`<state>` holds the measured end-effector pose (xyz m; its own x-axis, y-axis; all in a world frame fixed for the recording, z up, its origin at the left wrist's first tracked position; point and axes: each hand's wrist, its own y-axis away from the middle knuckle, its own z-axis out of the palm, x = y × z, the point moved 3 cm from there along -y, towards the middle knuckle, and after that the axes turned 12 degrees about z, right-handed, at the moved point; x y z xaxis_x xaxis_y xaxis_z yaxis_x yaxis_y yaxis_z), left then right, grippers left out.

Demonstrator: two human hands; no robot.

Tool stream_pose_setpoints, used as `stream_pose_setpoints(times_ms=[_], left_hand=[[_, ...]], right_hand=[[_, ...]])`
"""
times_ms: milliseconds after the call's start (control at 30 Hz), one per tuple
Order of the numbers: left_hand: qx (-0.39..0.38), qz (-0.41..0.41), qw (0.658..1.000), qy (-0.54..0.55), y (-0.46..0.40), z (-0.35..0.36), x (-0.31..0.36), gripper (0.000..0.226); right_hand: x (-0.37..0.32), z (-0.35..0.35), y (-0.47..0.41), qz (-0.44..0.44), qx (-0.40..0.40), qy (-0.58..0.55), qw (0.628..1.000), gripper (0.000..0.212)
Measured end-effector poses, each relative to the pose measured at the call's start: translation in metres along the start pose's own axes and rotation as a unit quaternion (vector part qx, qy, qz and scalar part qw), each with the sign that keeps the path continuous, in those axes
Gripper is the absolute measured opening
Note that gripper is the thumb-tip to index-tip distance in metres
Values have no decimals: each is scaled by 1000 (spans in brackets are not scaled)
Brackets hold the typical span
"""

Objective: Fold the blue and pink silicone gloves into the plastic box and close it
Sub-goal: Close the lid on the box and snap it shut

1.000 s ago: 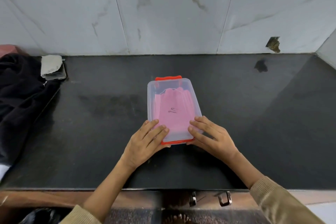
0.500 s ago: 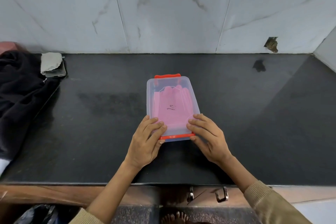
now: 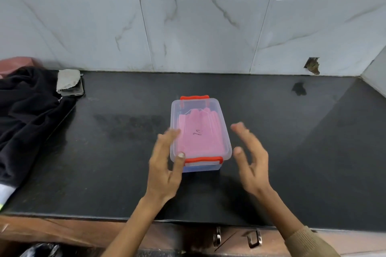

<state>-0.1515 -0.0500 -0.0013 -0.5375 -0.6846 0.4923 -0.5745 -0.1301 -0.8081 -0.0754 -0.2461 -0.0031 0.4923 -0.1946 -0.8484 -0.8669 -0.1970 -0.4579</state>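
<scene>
The clear plastic box (image 3: 226, 146) stands on the black counter with its lid on. Red clips show at its far end (image 3: 194, 97) and near end (image 3: 203, 159). Through the lid I see the pink glove (image 3: 200, 133) lying flat; a strip of blue glove (image 3: 200, 168) shows low at the box's near wall. My left hand (image 3: 165, 165) is at the box's left near corner, fingers straight, thumb tip against the lid edge. My right hand (image 3: 251, 156) hovers just right of the box, fingers spread and blurred, not touching it.
A black garment (image 3: 27, 115) is heaped at the counter's left, with a grey cloth on a phone (image 3: 70, 83) beside it. The tiled wall runs along the back. The counter's front edge (image 3: 188, 220) lies below my wrists, drawer handles (image 3: 253, 240) under it.
Both hands have lifted off the near end of the lid and spread apart to the box's sides. The near red clip now sits down over the box rim.
</scene>
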Motion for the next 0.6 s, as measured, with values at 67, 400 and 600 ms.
stream_pose_setpoints(times_ms=[67, 400, 600], left_hand=[[98, -31, 994, 38, -26, -10, -6, 54], [135, -505, 710, 472, -7, 51, -61, 49], [129, -487, 777, 378, -5, 52, -68, 29]], right_hand=[[-5, -2, -20, 54, 25, -84, 995, 56], [45, 62, -39, 460, -66, -449, 763, 48], [58, 63, -41, 452, -75, -419, 784, 38]])
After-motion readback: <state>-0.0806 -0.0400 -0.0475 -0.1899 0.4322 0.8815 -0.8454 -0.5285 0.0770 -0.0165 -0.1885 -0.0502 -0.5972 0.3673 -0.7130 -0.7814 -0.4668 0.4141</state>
